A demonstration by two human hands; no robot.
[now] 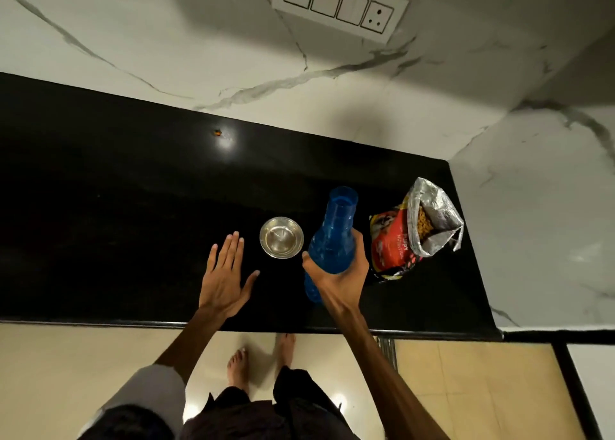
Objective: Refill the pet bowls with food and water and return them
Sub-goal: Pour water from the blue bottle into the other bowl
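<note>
Beige floor tiles (466,383) and the person's bare feet (263,356) fill the near field, below the front edge of a polished black bench (116,206); above that edge the left hand (223,274) hovers flat over the bench, fingers (229,249) straight and spread wide, holding nothing; the right hand (339,273) grips a blue water bottle (332,236) round its lower body, fingers curled about it, the uncapped mouth pointing away from the person; a small steel bowl (281,237) stands on the bench just beside the bottle's left and near the left fingertips, its contents, if any, too reflective to judge; an opened pet food bag (412,236), kibble visible at its foil mouth, stands to the right near the bench corner; marble wall (166,40) with a switch panel (339,5) closes the far field. Step in hand, by judgement: watering the bowl; good practice would be to steady the bowl's rim with the free left hand, bring the bottle mouth directly over the bowl's centre, tilt slowly so the stream stays inside the rim, and stop short of the brim so it can be carried back without spilling.
</note>
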